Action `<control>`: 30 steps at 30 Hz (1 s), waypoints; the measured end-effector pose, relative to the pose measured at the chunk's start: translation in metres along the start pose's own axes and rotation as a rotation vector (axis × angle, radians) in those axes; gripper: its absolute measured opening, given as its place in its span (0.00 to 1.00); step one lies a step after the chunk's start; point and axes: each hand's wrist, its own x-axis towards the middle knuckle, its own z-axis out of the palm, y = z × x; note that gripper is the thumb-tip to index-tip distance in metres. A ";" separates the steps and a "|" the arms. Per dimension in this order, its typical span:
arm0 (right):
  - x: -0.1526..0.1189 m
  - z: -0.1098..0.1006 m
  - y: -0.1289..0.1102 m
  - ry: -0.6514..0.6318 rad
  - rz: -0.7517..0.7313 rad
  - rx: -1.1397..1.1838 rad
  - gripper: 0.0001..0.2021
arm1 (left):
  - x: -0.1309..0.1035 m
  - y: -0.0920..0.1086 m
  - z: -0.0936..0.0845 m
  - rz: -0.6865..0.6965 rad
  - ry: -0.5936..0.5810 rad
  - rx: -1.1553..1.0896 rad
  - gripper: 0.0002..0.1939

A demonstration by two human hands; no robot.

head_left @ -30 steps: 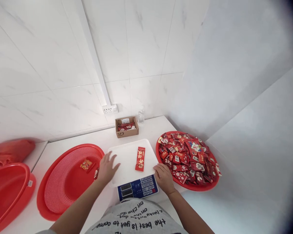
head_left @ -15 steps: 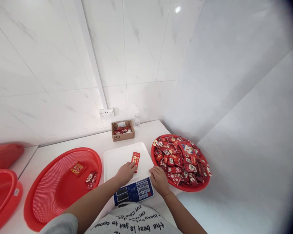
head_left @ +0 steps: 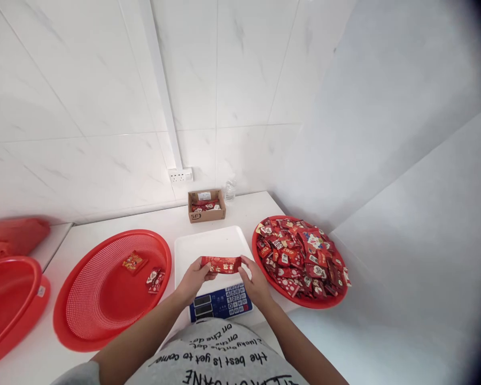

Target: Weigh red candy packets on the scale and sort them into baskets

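A long red packet with gold characters (head_left: 221,265) is held level above the scale's white plate (head_left: 208,240). My left hand (head_left: 193,278) pinches its left end, and my right hand (head_left: 256,280) grips the right end between thumb and fingers. Under my hands, the blue keypad panel of the scale (head_left: 220,302) faces me. Just right of the scale stands a round red basket (head_left: 340,301) heaped with small red packets (head_left: 292,256). A larger red basket (head_left: 112,299) on the left contains a few packets (head_left: 134,262).
Behind the scale, a small cardboard box (head_left: 207,215) holds red packets, with a clear plastic container (head_left: 230,190) beside it. More red basins (head_left: 8,305) and a red bag (head_left: 16,235) are at the far left. A tiled wall backs the white table (head_left: 152,224).
The red packet has been lifted off the scale plate and turned sideways. My right hand has moved from the plate's edge to its right end. The view has shifted slightly.
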 end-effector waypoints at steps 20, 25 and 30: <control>0.001 -0.006 -0.049 -0.319 0.472 0.517 0.08 | -0.023 0.000 -0.008 -0.052 0.022 0.290 0.16; 0.001 -0.009 -0.044 -0.336 0.446 0.563 0.08 | -0.023 0.004 -0.026 -0.063 -0.017 0.211 0.20; 0.001 -0.026 -0.024 -0.162 0.303 0.276 0.05 | -0.029 0.027 -0.063 0.035 0.277 0.524 0.21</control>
